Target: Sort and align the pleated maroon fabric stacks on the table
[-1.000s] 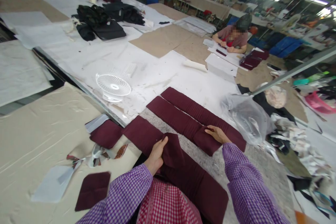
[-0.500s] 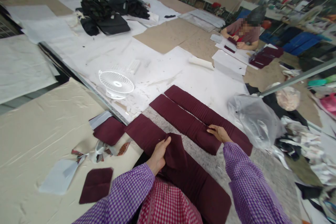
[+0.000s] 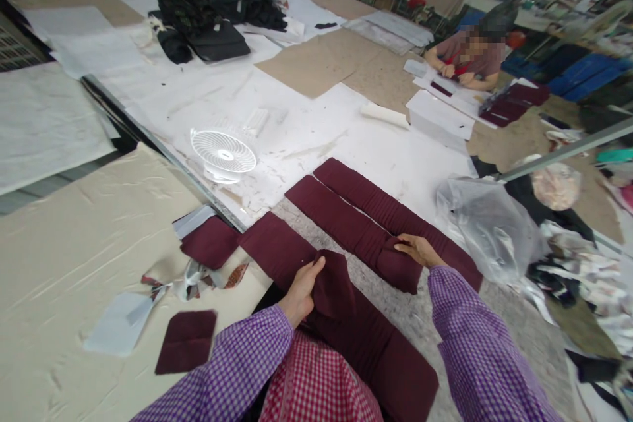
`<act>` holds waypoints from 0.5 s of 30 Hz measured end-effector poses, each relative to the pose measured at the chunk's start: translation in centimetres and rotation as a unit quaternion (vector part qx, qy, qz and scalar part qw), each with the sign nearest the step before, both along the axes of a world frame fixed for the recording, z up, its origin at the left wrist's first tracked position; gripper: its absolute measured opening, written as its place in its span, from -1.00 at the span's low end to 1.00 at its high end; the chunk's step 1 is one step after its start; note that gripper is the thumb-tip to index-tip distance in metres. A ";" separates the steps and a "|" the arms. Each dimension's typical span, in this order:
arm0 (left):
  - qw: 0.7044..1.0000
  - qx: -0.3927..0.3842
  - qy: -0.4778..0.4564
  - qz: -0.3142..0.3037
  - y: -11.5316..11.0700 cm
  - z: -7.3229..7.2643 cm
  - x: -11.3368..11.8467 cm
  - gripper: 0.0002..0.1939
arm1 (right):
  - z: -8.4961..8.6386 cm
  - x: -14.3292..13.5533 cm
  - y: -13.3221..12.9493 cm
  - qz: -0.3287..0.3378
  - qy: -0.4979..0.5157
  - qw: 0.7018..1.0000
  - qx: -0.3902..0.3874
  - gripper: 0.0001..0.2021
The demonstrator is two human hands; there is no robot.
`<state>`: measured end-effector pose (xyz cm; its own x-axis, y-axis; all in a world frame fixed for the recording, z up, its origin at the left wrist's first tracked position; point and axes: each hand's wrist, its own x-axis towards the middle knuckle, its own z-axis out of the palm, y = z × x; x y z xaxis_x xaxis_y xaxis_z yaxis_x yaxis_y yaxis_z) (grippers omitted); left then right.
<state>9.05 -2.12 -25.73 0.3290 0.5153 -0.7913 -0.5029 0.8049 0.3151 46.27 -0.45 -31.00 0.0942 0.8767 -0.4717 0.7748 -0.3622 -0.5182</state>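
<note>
Three long rows of overlapping maroon fabric pieces lie side by side on a grey speckled surface (image 3: 376,290). My left hand (image 3: 301,290) is closed on a fabric piece (image 3: 332,283) in the nearest row, thumb on top, with the piece's edge lifted and bent. My right hand (image 3: 418,250) pinches the edge of a top piece in the middle row (image 3: 341,217), where the cloth curls up under the fingertips. Behind that hand runs the far row (image 3: 376,194). Fingers under the cloth are hidden on both hands.
At left, a maroon pocket-shaped piece (image 3: 186,341) and a small stack (image 3: 210,241) lie on cream cloth. A white fan (image 3: 223,153) stands beyond. A clear plastic bag (image 3: 487,224) is at right. Across the table, a person (image 3: 469,56) handles maroon pieces.
My right hand has lifted the edge of the middle row's piece a little, and the cloth now folds up. My left hand keeps its hold. The view has shifted slightly.
</note>
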 end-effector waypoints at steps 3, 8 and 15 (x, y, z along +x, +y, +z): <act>1.000 -0.001 0.000 -0.001 0.0 -0.2 0.0 -0.80 | -0.3 -0.1 0.1 0.001 -0.026 1.000 0.010 -0.79; 1.000 -0.001 0.000 -0.002 -0.1 -0.3 0.0 -0.80 | -0.5 -0.5 -0.1 -0.006 -0.071 0.997 0.023 -0.78; 1.000 -0.001 0.004 -0.013 -0.1 -0.4 -0.1 -0.82 | -0.9 -1.1 -0.8 -0.007 -0.145 0.989 0.033 -0.75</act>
<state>8.98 -2.21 -26.18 0.3357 0.5054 -0.7949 -0.4795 0.8181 0.3176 45.19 -1.20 -31.89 0.2292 0.9027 -0.3641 0.8899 -0.3459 -0.2974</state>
